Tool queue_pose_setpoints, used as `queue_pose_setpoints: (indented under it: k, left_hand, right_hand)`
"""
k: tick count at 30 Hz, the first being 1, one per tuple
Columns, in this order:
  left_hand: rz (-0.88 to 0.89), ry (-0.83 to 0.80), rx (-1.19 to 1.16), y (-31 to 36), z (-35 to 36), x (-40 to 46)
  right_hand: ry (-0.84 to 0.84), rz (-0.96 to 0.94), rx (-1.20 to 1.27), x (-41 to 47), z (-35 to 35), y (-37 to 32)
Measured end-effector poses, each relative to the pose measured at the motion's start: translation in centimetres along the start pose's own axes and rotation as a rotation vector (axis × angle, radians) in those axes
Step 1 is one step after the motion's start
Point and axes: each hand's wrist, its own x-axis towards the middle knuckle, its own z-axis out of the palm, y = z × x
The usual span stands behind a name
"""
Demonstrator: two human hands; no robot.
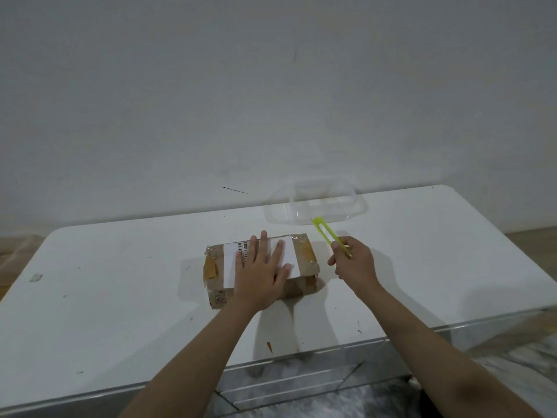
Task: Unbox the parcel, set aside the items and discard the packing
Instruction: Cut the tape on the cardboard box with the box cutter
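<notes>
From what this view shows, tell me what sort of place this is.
Probably a room in a home, though that is a guess: a scuffed white table set against a bare white wall, with a taped cardboard parcel and a clear plastic container on it, and mottled flooring below.

Both forearms are bare up from the left hand (260, 273) and right hand (355, 263); no sleeves, rings or watch show.

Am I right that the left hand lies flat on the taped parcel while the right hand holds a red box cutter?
Not quite: the box cutter is yellow-green, as the head view shows. The left hand does lie flat on the taped parcel, and the right hand holds the cutter.
</notes>
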Motion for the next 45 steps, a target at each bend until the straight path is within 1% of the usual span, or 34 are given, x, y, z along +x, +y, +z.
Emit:
queue_pose_setpoints:
  k: [3,13,28,41,45]
  left_hand:
    - [0.004,0.015,0.001,0.0,0.2,-0.2]
    - [0.004,0.023,0.016,0.0,0.3,-0.1]
    - [-0.008,0.023,0.037,0.0,0.3,-0.2]
    - [-0.008,0.019,0.028,0.0,0.4,-0.1]
    - [-0.011,0.018,0.026,0.0,0.4,0.0]
  right_hand:
    - [-0.048,0.034,0.035,-0.2,-0.8,0.1]
    - [-0.104,0.012,-0.068,-0.8,-1.2,1.2]
    - [-0.092,0.007,-0.060,-0.8,-1.0,0.9]
    - [-0.203,0.079,-0.059,-0.7,-2.4,0.0]
    - [-0.236,0.063,-0.104,-0.9,-3.0,-0.2]
